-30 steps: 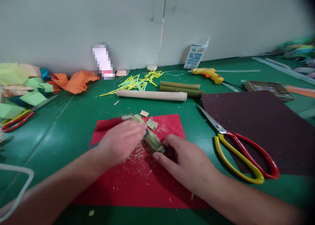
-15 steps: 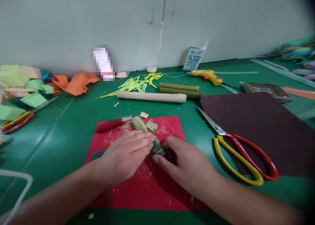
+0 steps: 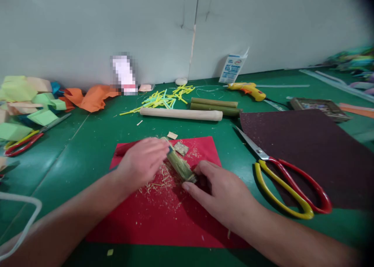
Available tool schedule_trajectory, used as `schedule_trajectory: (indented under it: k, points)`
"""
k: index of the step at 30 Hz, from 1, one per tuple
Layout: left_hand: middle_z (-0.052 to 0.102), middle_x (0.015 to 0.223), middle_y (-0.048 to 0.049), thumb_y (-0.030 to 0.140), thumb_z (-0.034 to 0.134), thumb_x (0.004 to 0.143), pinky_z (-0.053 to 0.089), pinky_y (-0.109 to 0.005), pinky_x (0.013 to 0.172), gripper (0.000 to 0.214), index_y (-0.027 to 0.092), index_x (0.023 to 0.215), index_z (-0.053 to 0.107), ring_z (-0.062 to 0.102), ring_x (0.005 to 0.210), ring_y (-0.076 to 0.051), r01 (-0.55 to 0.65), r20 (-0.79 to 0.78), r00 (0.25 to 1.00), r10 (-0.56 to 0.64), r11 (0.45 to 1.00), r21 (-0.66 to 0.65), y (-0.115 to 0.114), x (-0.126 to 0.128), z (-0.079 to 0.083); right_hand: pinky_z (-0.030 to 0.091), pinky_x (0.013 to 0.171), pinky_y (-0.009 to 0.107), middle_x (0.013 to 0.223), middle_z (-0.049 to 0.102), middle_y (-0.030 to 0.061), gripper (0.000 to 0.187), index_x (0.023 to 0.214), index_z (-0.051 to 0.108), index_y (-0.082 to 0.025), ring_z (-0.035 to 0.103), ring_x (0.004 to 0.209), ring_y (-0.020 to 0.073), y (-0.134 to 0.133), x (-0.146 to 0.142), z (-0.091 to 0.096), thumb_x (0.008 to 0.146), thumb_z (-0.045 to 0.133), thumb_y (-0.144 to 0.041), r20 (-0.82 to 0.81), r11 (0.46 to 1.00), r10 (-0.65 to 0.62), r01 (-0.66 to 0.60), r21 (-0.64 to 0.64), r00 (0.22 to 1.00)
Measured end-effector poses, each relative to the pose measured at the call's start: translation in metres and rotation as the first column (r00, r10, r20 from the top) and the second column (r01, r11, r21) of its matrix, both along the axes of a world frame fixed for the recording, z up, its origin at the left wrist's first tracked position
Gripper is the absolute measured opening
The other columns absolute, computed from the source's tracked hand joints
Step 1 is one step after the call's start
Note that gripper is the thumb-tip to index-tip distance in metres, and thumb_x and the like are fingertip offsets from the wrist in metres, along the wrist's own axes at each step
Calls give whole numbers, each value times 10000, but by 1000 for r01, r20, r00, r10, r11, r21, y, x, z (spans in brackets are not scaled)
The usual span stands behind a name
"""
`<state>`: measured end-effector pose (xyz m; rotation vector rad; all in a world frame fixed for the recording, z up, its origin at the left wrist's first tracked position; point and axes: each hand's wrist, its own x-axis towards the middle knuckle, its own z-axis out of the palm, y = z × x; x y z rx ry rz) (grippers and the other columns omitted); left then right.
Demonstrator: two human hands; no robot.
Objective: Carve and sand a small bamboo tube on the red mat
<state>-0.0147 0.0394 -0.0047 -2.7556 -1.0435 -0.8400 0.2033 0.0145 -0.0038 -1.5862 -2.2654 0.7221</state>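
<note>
A short, pale green bamboo piece lies slantwise on a red sheet. My right hand pinches its near end, fingers closed on it. My left hand is closed and motion-blurred at the piece's far half; a dark bluish edge shows at its fingertips, but I cannot make out what it grips. Pale shavings are scattered on the sheet between my hands. The red handle of a knife peeks out behind my left hand.
Red-and-yellow scissors lie on a dark brown sheet at the right. Behind the red sheet are a wooden dowel, green bamboo sticks, cut straws and a glue gun. Coloured paper and other scissors sit left.
My left hand slid down the bamboo piece toward my right hand, then back up to its far end. More shavings lie on the red sheet. My right hand stayed put.
</note>
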Motion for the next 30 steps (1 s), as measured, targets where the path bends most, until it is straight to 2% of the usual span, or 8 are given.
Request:
schedule_trajectory:
  k: [2, 4, 9, 12, 16, 21, 26, 30]
  points:
    - [639, 1138, -94, 118, 437, 882, 460, -394, 996, 268, 119, 1085, 612, 573, 1106, -187, 104, -52, 993, -106, 994, -37, -5, 2, 0, 291, 483, 237, 666, 564, -24, 200, 725, 476, -217, 484, 558, 120, 0, 0, 0, 788, 560, -387, -4, 1000, 8, -8, 3, 1000]
    - [625, 1166, -89, 118, 433, 887, 445, -381, 1013, 270, 121, 1093, 608, 555, 1130, -179, 140, -68, 987, -145, 988, -63, -6, 2, -1, 295, 487, 238, 672, 564, -24, 201, 727, 472, -218, 482, 564, 122, 0, 0, 0, 790, 556, -388, 0, 1000, 8, -8, -5, 1000]
    - [661, 1095, -75, 148, 500, 874, 488, -395, 955, 232, 142, 1070, 625, 607, 1043, -179, -83, 35, 996, 83, 997, -7, 16, -14, -6, 301, 492, 247, 689, 575, -20, 223, 743, 484, -220, 494, 575, 132, 1, 0, 2, 796, 542, -428, 16, 1000, -5, 6, -30, 1000]
    - [658, 1101, -77, 142, 502, 873, 492, -397, 948, 230, 139, 1067, 625, 608, 1040, -180, -78, 40, 996, 78, 997, 9, 23, -17, -8, 307, 495, 249, 683, 573, -23, 216, 742, 484, -220, 500, 580, 135, 1, 0, 3, 794, 545, -421, 13, 999, -5, 6, -41, 1000]
    - [666, 1077, -93, 131, 515, 864, 490, -385, 950, 219, 109, 1049, 630, 612, 1030, -184, -60, 36, 998, 59, 998, 32, 12, -10, -5, 305, 495, 250, 688, 569, -23, 214, 738, 478, -220, 494, 579, 132, 1, -1, 3, 795, 546, -414, 9, 999, -6, 7, -32, 1000]
    - [637, 1139, -95, 105, 458, 873, 457, -380, 995, 260, 108, 1081, 613, 570, 1106, -188, 78, -85, 993, -80, 997, -27, -2, -1, 1, 303, 502, 246, 687, 557, -25, 198, 735, 465, -219, 486, 585, 129, 1, -1, 2, 796, 545, -389, -2, 999, 18, -18, -44, 1000]
    - [670, 1075, -79, 158, 480, 882, 494, -387, 950, 230, 134, 1058, 627, 622, 1015, -181, -56, -7, 998, 56, 998, 8, 6, -7, 1, 290, 499, 249, 696, 560, -21, 225, 746, 469, -220, 483, 581, 134, 2, -1, 1, 801, 531, -429, 16, 999, 1, -1, -47, 1000]
    - [627, 1162, -90, 111, 445, 875, 444, -388, 1012, 273, 106, 1096, 605, 555, 1130, -193, 89, -105, 990, -90, 996, -15, -4, -1, -1, 294, 507, 249, 692, 555, -25, 204, 731, 456, -219, 479, 585, 130, 2, -1, 1, 795, 546, -392, 0, 999, 20, -20, -39, 1000]
